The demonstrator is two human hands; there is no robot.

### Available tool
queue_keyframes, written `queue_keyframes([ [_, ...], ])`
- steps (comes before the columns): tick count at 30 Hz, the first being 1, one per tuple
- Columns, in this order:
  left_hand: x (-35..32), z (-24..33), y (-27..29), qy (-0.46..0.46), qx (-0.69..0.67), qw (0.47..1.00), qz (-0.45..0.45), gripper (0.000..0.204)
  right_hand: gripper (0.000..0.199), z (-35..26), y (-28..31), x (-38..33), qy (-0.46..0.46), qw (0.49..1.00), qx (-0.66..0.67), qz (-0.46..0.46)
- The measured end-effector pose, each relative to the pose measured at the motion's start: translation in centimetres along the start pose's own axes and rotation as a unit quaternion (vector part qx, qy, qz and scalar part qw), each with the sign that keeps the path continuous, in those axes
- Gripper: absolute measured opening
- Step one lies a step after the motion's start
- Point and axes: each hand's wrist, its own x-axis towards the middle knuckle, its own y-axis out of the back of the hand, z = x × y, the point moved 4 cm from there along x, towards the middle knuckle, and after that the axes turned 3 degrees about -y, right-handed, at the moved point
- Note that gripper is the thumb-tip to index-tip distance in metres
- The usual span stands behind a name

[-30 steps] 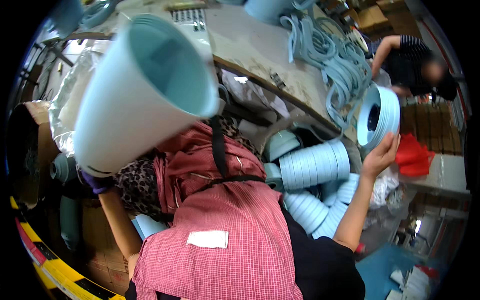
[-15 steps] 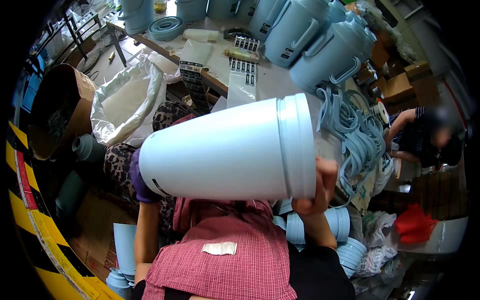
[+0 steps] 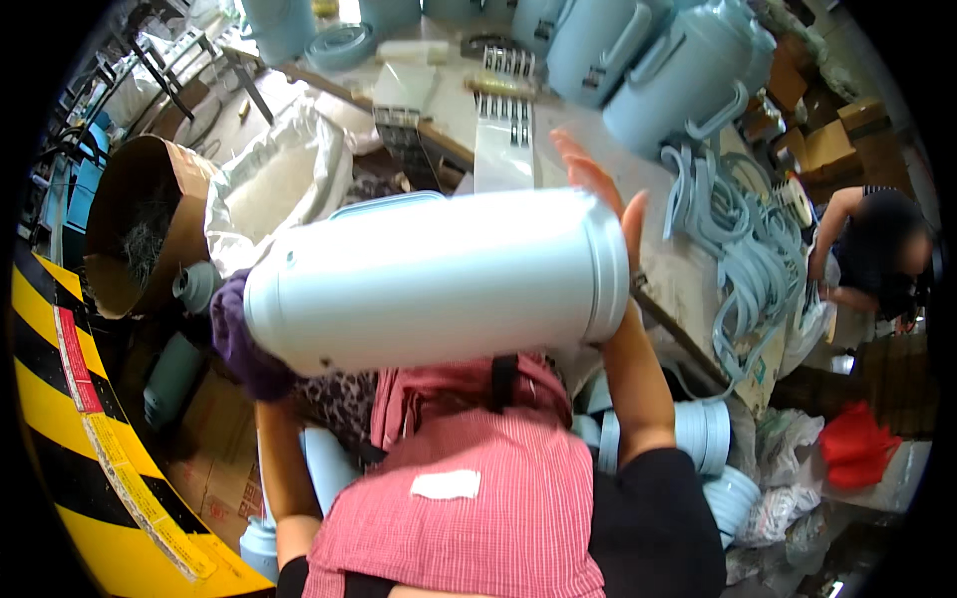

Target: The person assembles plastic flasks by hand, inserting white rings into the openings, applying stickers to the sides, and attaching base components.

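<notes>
A light blue cylindrical jug body point(image 3: 429, 284) lies sideways across my lap, in front of my chest. My left hand point(image 3: 242, 339), in a purple glove, grips its left end; those fingers are partly hidden. At the ringed right end, my bare right hand point(image 3: 606, 184) is open, fingers stretched out and thumb apart, with the palm side by the rim. A light blue curved strip point(image 3: 389, 202), like a handle, shows along the body's far side. Two small marks or holes show near its left end.
Finished light blue jugs point(image 3: 688, 80) stand on the table, with label sheets point(image 3: 503, 130) nearby. Loose handles point(image 3: 743, 249) pile at the right. A white sack point(image 3: 269, 179) and cardboard box point(image 3: 150, 219) stand left. A striped yellow-black edge point(image 3: 90, 448) curves lower left. Another person point(image 3: 867, 239) sits at right.
The jug body has turned about its length, and a strip now shows on its far side. My right hand has gone from curled at the rim to stretched open. The view has shifted slightly.
</notes>
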Motion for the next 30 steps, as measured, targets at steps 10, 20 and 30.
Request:
queue_keyframes([
  [10,0.3,-0.5,1.7,-0.091,-0.013,0.996,-0.008,0.037,0.076,1.0,-0.4,-10.7,0.08,0.991,-0.11,-0.004],
  [20,12.4,4.4,9.7,-0.144,-0.282,0.938,-0.14,0.042,0.025,-1.4,13.5,-15.3,-0.122,0.867,-0.463,0.137],
  [30,10.0,3.7,7.8,-0.02,-0.089,0.967,-0.239,0.056,0.036,-9.7,39.2,-29.7,-0.15,0.526,-0.837,0.017],
])
